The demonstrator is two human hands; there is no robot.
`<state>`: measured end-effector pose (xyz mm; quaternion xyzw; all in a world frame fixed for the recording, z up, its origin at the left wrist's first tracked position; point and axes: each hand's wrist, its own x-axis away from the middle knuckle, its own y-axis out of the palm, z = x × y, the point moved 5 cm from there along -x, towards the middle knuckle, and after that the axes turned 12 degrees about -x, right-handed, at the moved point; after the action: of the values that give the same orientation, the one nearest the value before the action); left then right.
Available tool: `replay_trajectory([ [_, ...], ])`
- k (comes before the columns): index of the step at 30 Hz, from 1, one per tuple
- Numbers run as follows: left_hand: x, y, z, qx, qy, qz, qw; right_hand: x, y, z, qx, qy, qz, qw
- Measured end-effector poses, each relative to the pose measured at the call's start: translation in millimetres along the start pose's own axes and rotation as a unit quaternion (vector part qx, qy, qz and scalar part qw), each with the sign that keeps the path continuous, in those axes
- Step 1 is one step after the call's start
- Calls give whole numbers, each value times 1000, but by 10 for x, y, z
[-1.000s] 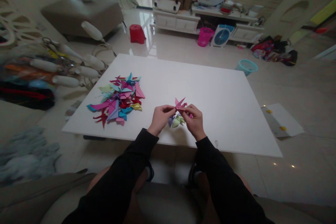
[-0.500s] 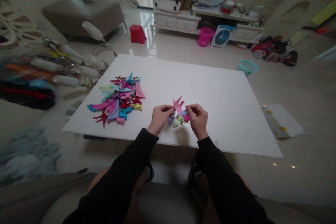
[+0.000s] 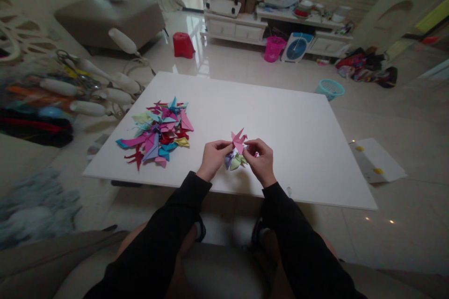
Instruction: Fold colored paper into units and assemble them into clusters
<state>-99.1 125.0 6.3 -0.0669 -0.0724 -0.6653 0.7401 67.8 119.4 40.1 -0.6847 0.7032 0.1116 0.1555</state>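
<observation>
So the main thing here is a small pink folded-paper crane [image 3: 238,142], pointy wings sticking up, held in the air just above the table and partly in front of some other folded bits. The left hand [image 3: 212,160] has it by its left edge, thumb and index finger closed together on the paper.

What's new is the right hand [image 3: 259,160]: half a second ago it was off to the side, clear of the crane, and now it's come back in so its fingertips are at the crane's right side. Thumb and index are curled close together, but I honestly can't tell if they're pinching paper or just touching it. My read is that the shaping is back to being a two-handed job, with the left doing the steadying.

Right under the crane there's a pale green folded-paper piece [image 3: 238,162] with a lavender folded-paper piece [image 3: 228,161] beside it. Well off to the left sits a big multicoloured heap of folded paper [image 3: 159,133], all on the same flat white rectangular table [image 3: 284,126]. Further out on the floor: a red plastic stool [image 3: 183,46].
</observation>
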Motion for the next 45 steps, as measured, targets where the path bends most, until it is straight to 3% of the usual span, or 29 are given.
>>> replay_trajectory([
  [6,4,4,14,-7,0,-3,1000,-2,-1,-1,12,-13,3,1000],
  [14,3,2,-14,-13,0,-6,1000,-28,-109,125,-55,71,78,993],
  [20,19,20,5,-17,-1,-20,1000,-53,-62,223,-92,143,54,984],
  [37,10,37,-19,-26,10,-47,999,-29,-2,295,-74,135,12,988],
  [45,-22,-40,39,-26,-4,-16,1000,-110,-252,291,28,108,74,991],
])
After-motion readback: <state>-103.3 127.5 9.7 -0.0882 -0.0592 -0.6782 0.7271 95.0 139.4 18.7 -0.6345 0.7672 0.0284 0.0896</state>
